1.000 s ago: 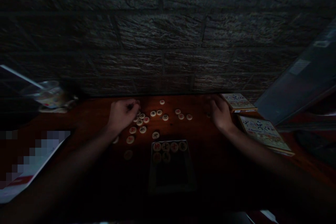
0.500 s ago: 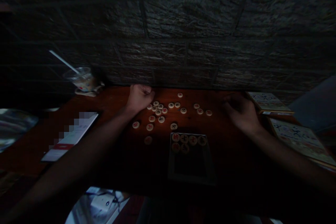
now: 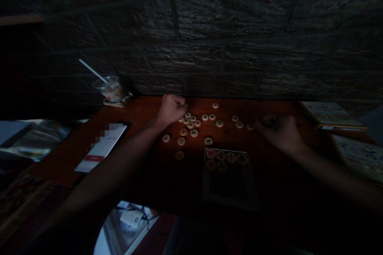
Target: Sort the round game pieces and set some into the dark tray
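Round wooden xiangqi pieces (image 3: pixel 194 133) with red or black characters lie scattered over the dark wooden table. My left hand (image 3: pixel 173 108) is closed in a fist at the far side, against the left edge of the cluster; what is inside it, if anything, is hidden. On the right, my right hand (image 3: pixel 278 129) is loosely curled, thumb and fingers apart. Its tip is at or just beside the rightmost piece (image 3: pixel 250 126); contact is unclear in the dim light. Nearer me, a shallow box (image 3: pixel 254 191) holds several pieces along its far end.
A plastic cup (image 3: pixel 112 89) with a straw stands at the back left by the stone wall (image 3: pixel 203 59). A phone (image 3: pixel 103 147) lies at left. Two flat boxes (image 3: pixel 332 112) with printed lids lie at right. A white charger (image 3: pixel 131 218) shows below the table's near edge.
My right hand has come left and down towards the rightmost piece. My left fist stays beside the cluster. The whole view has shifted, with the table things appearing farther right.
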Tool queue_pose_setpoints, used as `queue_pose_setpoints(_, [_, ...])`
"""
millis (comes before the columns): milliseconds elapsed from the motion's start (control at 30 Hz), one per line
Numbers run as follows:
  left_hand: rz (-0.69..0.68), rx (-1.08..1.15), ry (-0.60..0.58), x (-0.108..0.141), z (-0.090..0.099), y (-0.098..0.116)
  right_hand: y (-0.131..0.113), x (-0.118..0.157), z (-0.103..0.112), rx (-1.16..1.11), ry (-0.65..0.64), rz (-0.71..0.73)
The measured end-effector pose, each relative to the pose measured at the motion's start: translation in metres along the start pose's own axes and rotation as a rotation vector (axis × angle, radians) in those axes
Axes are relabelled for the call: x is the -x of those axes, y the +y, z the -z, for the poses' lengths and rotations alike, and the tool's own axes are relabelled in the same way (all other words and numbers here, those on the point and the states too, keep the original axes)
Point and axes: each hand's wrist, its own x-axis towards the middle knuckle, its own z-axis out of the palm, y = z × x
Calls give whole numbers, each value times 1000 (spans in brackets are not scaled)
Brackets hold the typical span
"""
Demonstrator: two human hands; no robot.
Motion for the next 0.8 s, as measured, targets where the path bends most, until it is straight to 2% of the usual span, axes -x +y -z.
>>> queue_pose_setpoints(200, [24,-23,-50,1,1,1,6,1,-6,1,-113,67])
queue_pose_setpoints(600, [9,-35,-102,3,9,12,5,-3,-8,19,-113,84])
queue_pose_setpoints(800, [-10,-73,-104,4,27,24,5,-5,-7,-10,-101,97])
